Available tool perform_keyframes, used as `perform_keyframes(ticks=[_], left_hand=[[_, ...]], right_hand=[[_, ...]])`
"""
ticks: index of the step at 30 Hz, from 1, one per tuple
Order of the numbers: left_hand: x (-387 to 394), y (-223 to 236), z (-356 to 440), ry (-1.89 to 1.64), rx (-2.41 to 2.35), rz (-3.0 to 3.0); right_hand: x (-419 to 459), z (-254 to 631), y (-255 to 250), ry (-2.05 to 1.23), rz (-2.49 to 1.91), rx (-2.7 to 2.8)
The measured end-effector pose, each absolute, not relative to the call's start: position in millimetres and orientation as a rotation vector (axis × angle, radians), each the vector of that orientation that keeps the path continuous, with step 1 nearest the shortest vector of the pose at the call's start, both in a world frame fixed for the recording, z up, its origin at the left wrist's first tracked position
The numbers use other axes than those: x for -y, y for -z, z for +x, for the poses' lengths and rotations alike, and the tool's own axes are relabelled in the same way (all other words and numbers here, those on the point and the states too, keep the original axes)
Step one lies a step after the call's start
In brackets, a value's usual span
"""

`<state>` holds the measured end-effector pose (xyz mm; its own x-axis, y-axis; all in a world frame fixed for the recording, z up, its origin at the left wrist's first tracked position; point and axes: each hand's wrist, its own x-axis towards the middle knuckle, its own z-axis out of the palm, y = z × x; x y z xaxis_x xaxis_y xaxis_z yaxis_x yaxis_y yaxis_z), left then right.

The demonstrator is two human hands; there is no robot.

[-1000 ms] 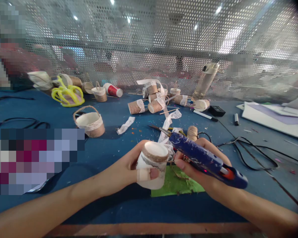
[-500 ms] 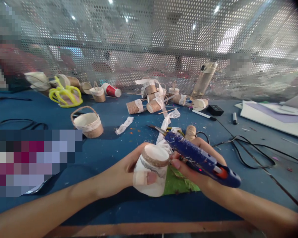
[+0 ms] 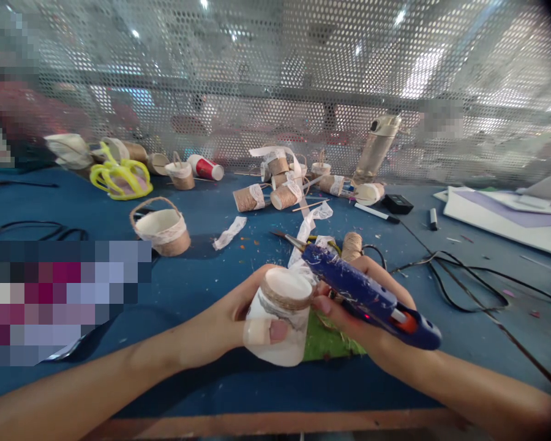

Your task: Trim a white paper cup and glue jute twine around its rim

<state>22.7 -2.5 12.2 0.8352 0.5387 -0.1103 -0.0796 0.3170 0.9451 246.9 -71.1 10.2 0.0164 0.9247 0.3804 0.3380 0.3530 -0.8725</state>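
My left hand (image 3: 250,318), a bandage around its thumb, is closed around a white paper cup (image 3: 291,346). Several turns of brown twine (image 3: 280,297) circle the cup just under its rim, and the cup's open top faces up and slightly away. A dark blue hot glue gun (image 3: 356,282) is in my right hand (image 3: 349,321), its nozzle pointing up and left beyond the cup. The right thumb and fingertips are close to the cup's right side, where twine seems to run; its end is hidden. A green sheet (image 3: 328,343) with twine scraps lies beneath.
A twine spool (image 3: 351,246) and white lace ribbon (image 3: 316,215) lie behind the glue gun. A handled twine-and-lace basket (image 3: 165,236) stands to the left. Small baskets (image 3: 287,195) are piled at the back, near a bottle (image 3: 379,147). Black cable (image 3: 459,266) loops at right.
The cup has come slightly lower and nearer, showing more of its side. My right hand and the glue gun have shifted a little left. The view has also moved slightly.
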Motion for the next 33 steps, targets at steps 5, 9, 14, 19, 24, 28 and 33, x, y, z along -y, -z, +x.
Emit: perform_keyframes(ticks=[5,9,14,19,24,28,33], left_hand=[[3.4,-12.7,22.0,-0.398,-0.423,1.154],[4.1,-14.7,22.1,-0.363,-0.423,1.144],[6.4,-18.7,22.4,-0.355,-0.432,1.143],[6.3,-15.0,24.6,-0.361,-0.451,1.183],[6.3,-5.9,27.2,-0.394,-0.486,1.257],[7.2,-3.4,27.6,-0.372,-0.495,1.302],[8.9,-4.3,29.1,-0.387,-0.505,1.344]], right_hand=[[71.2,247.3,-9.4,-0.700,-1.137,1.554],[72.3,248.0,-8.6,-0.707,-1.126,1.569],[66.3,249.3,-6.8,-0.733,-1.139,1.553],[62.2,249.5,-12.0,-0.579,-1.171,1.460],[66.5,246.0,-13.4,-0.628,-1.002,1.605],[67.7,243.7,-8.1,-0.721,-0.946,1.636],[69.0,243.2,-6.6,-0.729,-0.974,1.633]])
